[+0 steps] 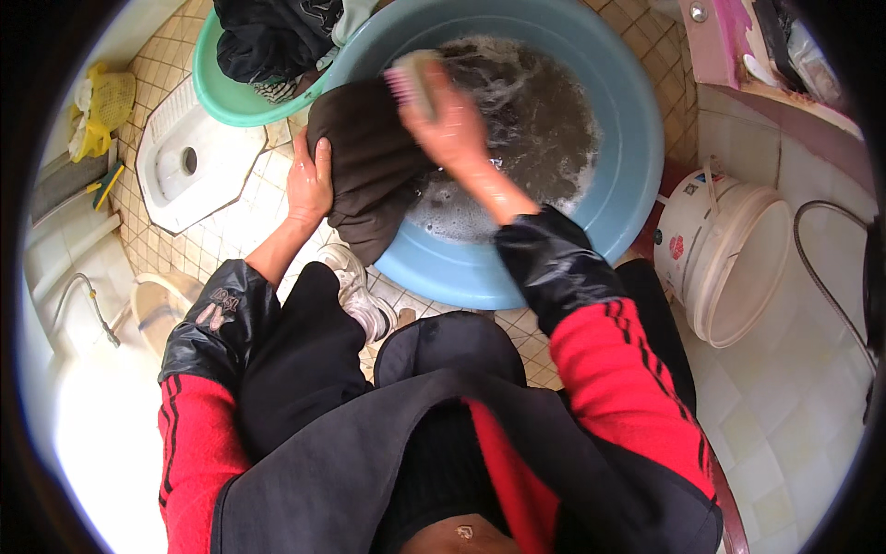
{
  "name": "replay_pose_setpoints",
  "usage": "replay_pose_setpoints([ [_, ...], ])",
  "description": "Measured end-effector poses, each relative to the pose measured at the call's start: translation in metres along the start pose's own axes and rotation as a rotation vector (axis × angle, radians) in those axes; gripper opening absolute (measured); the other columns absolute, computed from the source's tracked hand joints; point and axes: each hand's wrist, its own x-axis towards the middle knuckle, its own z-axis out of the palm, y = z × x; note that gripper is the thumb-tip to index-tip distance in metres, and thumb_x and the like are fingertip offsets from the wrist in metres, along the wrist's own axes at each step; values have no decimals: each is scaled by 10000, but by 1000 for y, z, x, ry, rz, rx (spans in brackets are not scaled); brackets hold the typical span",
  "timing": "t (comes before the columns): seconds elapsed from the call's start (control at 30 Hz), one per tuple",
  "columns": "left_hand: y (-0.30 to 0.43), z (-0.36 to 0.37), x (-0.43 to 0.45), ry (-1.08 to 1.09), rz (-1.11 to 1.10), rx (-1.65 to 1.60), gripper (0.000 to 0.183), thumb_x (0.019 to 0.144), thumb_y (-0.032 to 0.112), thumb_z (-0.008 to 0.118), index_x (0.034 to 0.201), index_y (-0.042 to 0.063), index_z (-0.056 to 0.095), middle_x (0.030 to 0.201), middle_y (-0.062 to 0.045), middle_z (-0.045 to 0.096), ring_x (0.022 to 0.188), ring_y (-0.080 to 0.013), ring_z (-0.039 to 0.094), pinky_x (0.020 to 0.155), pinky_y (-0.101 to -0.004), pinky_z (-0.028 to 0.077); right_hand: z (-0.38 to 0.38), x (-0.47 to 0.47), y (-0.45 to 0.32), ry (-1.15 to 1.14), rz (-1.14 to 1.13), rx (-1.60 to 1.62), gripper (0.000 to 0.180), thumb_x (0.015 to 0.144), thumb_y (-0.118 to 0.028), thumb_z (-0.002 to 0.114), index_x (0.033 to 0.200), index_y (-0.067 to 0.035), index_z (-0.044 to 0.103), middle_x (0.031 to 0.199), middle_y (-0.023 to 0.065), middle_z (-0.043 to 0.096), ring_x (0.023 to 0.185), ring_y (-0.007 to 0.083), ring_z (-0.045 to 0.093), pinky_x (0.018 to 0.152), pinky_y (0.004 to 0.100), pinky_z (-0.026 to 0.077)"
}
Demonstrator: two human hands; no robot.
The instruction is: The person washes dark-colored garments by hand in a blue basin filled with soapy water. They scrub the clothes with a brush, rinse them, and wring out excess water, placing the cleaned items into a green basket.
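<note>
My right hand (446, 124) grips a scrubbing brush (417, 83) with pink bristles, slightly blurred, above the dark garment and the big tub. The wet dark brown garment (374, 152) lies over the left rim of a large blue plastic tub (630, 138). Against the garment's left edge rests my left hand (311, 176), thumb on the cloth; its fingertips are partly hidden, so its hold is unclear. Murky, foamy water (540, 131) stands in the tub.
A green basin (208, 76) of dark clothes (270, 41) overlaps a white squat toilet (208, 159) at left. White plastic buckets stand right (727, 256) and left (163, 298). A pink-edged shelf (734, 76) juts in at upper right. My shoe (360, 298) is beside the tub.
</note>
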Motion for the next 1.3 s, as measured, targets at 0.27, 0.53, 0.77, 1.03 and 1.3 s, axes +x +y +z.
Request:
replay_pose_setpoints([
  [0.27,-3,-2,4,-6,75,26,546,957,407,383,1327,9,327,1096,-316,556,979,-478,550,821,-472,446,-19,39,100,-263,24,-574,732,756,-434,599,1414,-309,303,1054,240,553,936,397,597,768,465,501],
  [0.53,-5,0,3,-28,19,-5,537,969,393,356,1334,1,320,1145,-315,532,1023,-478,528,846,-466,436,19,0,-35,-132,173,98,700,764,-428,585,1403,-271,345,1059,321,557,925,474,590,799,472,492],
  [0.77,-2,-4,4,-41,50,26,535,970,393,350,1339,7,319,1187,-298,518,1070,-459,514,884,-454,423,-51,43,123,-267,-259,-796,690,733,-398,616,1370,-271,384,1077,210,566,945,359,595,792,463,488],
  [1.03,-3,0,1,-3,57,3,515,970,380,352,1334,17,326,1119,-301,556,1014,-470,541,839,-470,439,-27,4,11,-194,186,-116,691,719,-435,642,1351,-285,407,1109,229,551,1000,373,573,852,473,454],
  [1.3,-7,-2,4,-16,77,46,558,966,411,356,1347,6,313,1183,-304,520,1037,-463,534,862,-457,437,-34,40,118,-220,-17,-779,695,762,-437,582,1403,-370,320,1070,213,548,945,371,582,798,480,480],
])
